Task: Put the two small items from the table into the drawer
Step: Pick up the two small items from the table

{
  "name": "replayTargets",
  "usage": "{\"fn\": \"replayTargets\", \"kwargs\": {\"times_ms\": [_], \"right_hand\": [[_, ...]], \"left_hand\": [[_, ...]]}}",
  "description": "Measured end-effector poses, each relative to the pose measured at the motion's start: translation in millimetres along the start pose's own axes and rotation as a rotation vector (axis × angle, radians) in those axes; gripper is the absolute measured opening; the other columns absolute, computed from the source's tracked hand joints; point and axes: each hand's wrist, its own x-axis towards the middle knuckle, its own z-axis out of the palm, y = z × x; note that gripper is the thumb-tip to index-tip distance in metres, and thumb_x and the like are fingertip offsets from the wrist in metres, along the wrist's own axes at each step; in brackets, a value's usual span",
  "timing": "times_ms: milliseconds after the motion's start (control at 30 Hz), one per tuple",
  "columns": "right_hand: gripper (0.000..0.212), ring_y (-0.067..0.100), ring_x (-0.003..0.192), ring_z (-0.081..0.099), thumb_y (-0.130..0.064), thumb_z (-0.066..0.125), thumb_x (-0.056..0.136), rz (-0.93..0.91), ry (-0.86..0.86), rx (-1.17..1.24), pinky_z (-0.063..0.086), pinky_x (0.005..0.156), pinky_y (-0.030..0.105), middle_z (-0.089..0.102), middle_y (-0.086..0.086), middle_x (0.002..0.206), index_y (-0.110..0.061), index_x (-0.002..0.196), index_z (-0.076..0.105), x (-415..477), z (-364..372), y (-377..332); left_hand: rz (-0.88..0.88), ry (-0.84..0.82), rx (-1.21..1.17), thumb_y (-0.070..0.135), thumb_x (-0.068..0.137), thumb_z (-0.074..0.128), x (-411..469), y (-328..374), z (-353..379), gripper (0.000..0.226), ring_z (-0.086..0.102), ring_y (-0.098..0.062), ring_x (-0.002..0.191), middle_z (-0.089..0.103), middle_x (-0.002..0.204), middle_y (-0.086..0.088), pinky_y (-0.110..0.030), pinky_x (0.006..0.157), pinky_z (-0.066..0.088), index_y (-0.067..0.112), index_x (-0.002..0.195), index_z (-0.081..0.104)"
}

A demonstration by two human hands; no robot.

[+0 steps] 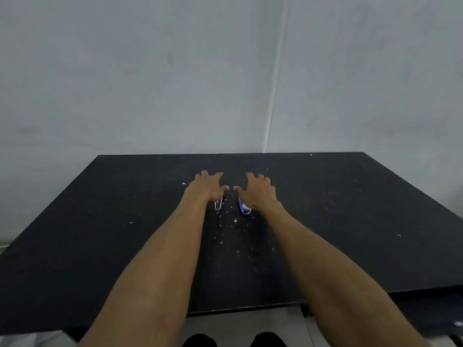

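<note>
Two small items lie near the middle of the black table (100, 234). A small silver metal item (217, 206), like a nail clipper, sticks out from under my left hand (208, 187). A small blue and white item (244, 208) sticks out from under my right hand (258, 191). Both hands hover over or rest on their items with fingers spread and curled down; the far ends of both items are hidden under the palms. I cannot tell whether the fingers grip them. The drawer itself does not show clearly.
White crumbs and specks (235, 220) are scattered on the tabletop between my forearms. A pale wall (225, 71) rises right behind the table's far edge. A lower dark ledge (413, 311) runs under the front right edge. Dark shoes (200, 340) show below.
</note>
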Motion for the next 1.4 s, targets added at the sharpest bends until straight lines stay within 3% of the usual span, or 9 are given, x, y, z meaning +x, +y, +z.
{"fn": "replayTargets", "kwargs": {"times_ms": [200, 300, 367, 567, 733, 833, 933, 1100, 1400], "right_hand": [[0.055, 0.035, 0.132, 0.039, -0.043, 0.057, 0.093, 0.034, 0.017, -0.016, 0.044, 0.101, 0.044, 0.046, 0.018, 0.141, -0.01, 0.136, 0.048, -10.7, 33.6, 1.0], [0.045, 0.034, 0.121, 0.047, -0.033, 0.058, 0.093, 0.066, 0.15, 0.126, 0.048, 0.093, 0.041, 0.052, 0.017, 0.13, -0.008, 0.13, 0.053, -10.4, 40.6, -0.9], [0.031, 0.028, 0.104, 0.057, -0.03, 0.06, 0.091, 0.133, 0.283, 0.37, 0.051, 0.085, 0.038, 0.06, 0.014, 0.114, -0.008, 0.113, 0.06, -11.3, 44.8, -1.2], [0.022, 0.016, 0.07, 0.054, -0.029, 0.049, 0.092, 0.52, 0.542, 1.314, 0.039, 0.059, 0.026, 0.06, 0.004, 0.079, -0.015, 0.077, 0.053, -5.2, 39.4, 0.6], [0.019, 0.031, 0.083, 0.068, -0.025, 0.064, 0.091, 0.369, 0.467, 1.108, 0.058, 0.068, 0.036, 0.066, 0.016, 0.093, -0.014, 0.089, 0.049, -6.4, 45.0, 15.4], [0.018, 0.005, 0.078, 0.052, -0.03, 0.062, 0.093, 0.24, 0.438, 0.912, 0.045, 0.063, 0.024, 0.058, -0.002, 0.082, -0.015, 0.092, 0.052, -6.0, 49.8, 22.1], [0.02, -0.001, 0.066, 0.04, -0.034, 0.062, 0.094, 0.19, 0.467, 0.79, 0.03, 0.055, 0.013, 0.053, -0.006, 0.078, -0.015, 0.095, 0.055, -6.8, 50.4, 24.6], [0.021, 0.009, 0.064, 0.05, -0.034, 0.063, 0.094, 0.119, 0.496, 0.666, 0.047, 0.06, 0.024, 0.06, 0.003, 0.077, -0.014, 0.092, 0.055, -10.2, 45.2, 35.0], [0.019, 0.007, 0.058, 0.049, -0.031, 0.061, 0.095, 0.177, 0.563, 0.503, 0.048, 0.059, 0.025, 0.056, -0.001, 0.073, -0.017, 0.089, 0.05, -35.3, 17.0, 107.8]], "left_hand": [[0.104, -0.002, -0.012, 0.031, 0.088, 0.064, -8.2, -7.9, 26.3, 0.055, 0.049, -0.036, 0.119, 0.043, 0.137, -0.02, -0.046, 0.097, 0.044, 0.019, 0.137, 0.041], [0.081, 0.043, -0.141, 0.014, 0.086, 0.064, -7.7, -7.9, 27.5, 0.075, 0.052, -0.036, 0.116, 0.047, 0.135, -0.022, -0.044, 0.096, 0.045, 0.019, 0.149, 0.023], [0.028, 0.055, -0.291, 0.016, 0.089, 0.059, -8.1, -5.9, 28.9, 0.082, 0.052, -0.036, 0.117, 0.047, 0.136, -0.024, -0.043, 0.098, 0.043, 0.013, 0.152, 0.007], [-0.124, 0.12, -0.83, 0.024, 0.092, 0.035, -2.2, -1.2, 36.7, 0.053, 0.058, -0.024, 0.088, 0.056, 0.111, -0.015, -0.04, 0.078, 0.049, 0.006, 0.142, 0.029], [-0.142, 0.203, -0.917, 0.045, 0.096, 0.033, 8.1, 7.9, 48.1, 0.043, 0.052, -0.019, 0.082, 0.054, 0.1, -0.008, -0.041, 0.074, 0.045, 0.01, 0.119, 0.04], [-0.07, 0.269, -0.815, 0.048, 0.1, 0.029, 12.2, 12.7, 56.8, 0.037, 0.052, -0.019, 0.079, 0.054, 0.092, -0.005, -0.037, 0.069, 0.039, 0.014, 0.097, 0.045], [-0.032, 0.295, -0.723, 0.047, 0.1, 0.028, 11.8, 16.5, 62.3, 0.039, 0.055, -0.03, 0.09, 0.056, 0.093, -0.008, -0.042, 0.077, 0.041, 0.013, 0.092, 0.045], [0.029, 0.314, -0.625, 0.047, 0.1, 0.028, 10.4, 27.1, 64.6, 0.038, 0.055, -0.032, 0.089, 0.059, 0.093, -0.013, -0.046, 0.081, 0.044, 0.014, 0.092, 0.046], [0.175, 0.333, -0.541, 0.047, 0.1, 0.028, 6.7, 102.2, 83.3, 0.037, 0.054, -0.018, 0.066, 0.056, 0.073, -0.002, -0.036, 0.061, 0.038, 0.017, 0.088, 0.046]]}}
